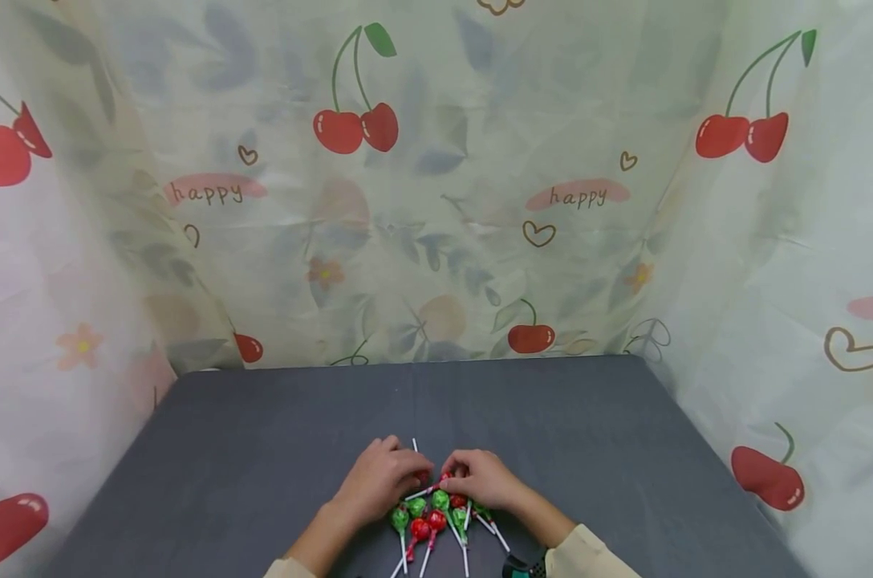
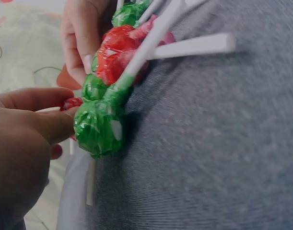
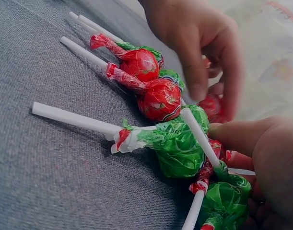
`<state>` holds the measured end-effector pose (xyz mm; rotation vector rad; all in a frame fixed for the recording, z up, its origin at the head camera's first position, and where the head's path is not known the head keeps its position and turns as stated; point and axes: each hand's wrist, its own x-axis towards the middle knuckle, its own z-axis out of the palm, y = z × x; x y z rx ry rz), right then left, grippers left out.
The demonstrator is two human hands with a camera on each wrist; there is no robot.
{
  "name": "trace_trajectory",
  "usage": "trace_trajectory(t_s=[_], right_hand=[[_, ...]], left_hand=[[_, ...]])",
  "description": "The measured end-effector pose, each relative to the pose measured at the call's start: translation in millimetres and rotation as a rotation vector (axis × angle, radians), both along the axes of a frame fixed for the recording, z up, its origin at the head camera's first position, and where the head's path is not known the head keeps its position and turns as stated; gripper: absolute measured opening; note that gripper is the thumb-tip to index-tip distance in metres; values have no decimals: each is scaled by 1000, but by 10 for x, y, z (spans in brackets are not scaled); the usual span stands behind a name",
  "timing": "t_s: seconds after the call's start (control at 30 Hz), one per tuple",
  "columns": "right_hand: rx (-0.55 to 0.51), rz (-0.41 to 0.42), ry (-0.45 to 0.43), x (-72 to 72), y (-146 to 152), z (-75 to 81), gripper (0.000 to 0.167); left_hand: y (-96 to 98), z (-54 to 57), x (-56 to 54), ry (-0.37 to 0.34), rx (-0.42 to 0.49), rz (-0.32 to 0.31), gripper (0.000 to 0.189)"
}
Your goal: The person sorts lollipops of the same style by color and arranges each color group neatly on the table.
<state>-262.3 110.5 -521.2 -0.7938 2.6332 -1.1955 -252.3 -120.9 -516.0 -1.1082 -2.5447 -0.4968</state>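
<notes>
Several lollipops in twisted green and red wrappers lie bunched at the table's near side, most with white sticks towards me. My left hand [image 1: 384, 479] comes in from the left and holds a red lollipop [image 3: 213, 106] between thumb and index finger. Across a small gap, my right hand [image 1: 485, 479] pinches at a red lollipop [image 1: 446, 476] on the far side of the bunch; its fingers are partly hidden by the green lollipops [image 3: 182, 148] in the right wrist view. Nearer to me lie red lollipops [image 1: 436, 520] and a green lollipop [image 1: 399, 517].
A dark grey cloth [image 1: 278, 425] covers the table. Behind and at both sides hangs a pale curtain [image 1: 436, 193] printed with cherries, hearts and leaves. A dark band [image 1: 521, 567] sits at the right wrist by the cream sleeve [image 1: 588, 554].
</notes>
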Motion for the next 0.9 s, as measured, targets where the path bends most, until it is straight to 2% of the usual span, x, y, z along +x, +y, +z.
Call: trace_trajectory(t_s=[0.23, 0.4, 0.6, 0.9], right_hand=[[14, -2, -28, 6, 4, 1, 14], [8, 3, -18, 9, 1, 3, 14], [17, -6, -24, 14, 0, 9, 13], [-1, -5, -22, 16, -3, 8, 12]], left_hand=[[-37, 94, -31, 47, 168, 48, 28], [-70, 179, -68, 55, 274, 65, 31], [-117, 210, -93, 24, 377, 83, 30], [-163, 220, -123, -56, 482, 186, 26]])
